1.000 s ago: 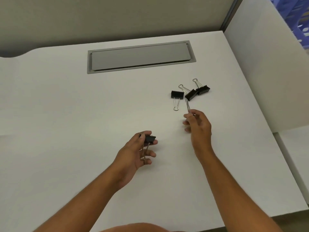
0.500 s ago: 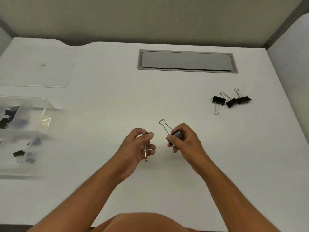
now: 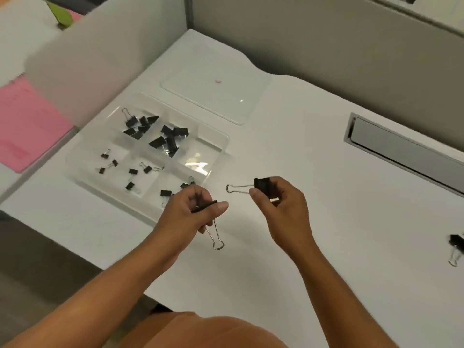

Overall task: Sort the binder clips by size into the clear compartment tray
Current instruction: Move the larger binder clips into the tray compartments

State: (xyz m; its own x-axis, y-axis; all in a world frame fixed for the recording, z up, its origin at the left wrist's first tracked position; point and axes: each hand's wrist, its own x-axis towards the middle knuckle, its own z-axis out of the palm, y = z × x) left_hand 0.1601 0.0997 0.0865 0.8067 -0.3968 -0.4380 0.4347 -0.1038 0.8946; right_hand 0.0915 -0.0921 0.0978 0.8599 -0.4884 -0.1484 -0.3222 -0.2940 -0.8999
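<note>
Binder clips are sitting one in each hand, both hovering just off the near right corner of the clear compartment tray (image 3: 221,141). The left hand (image 3: 190,217) is pinching its large binder clip (image 3: 204,205) by the black body between thumb and curled fingers, with the wire handles (image 3: 216,237) hanging down and toward the person. The right hand (image 3: 281,209) is gripping a second large clip (image 3: 262,185) by its body, and that clip's long axis is lying nearly level, its wire loop (image 3: 236,189) pointing left toward the tray.

What matters for the drop is that the tray is lying to the left and slightly away from both hands, and the left hand is plainly the nearer one, almost over the tray's near edge. The bigger black clips (image 3: 170,139) are piled in the far compartments, the smallest clips (image 3: 108,162) in the near left ones, so I would judge both held clips are heading past the near cells to the far row. A loose clip (image 3: 455,243) is lying on the white desk (image 3: 326,247) far to the right, well apart from the tray.
</note>
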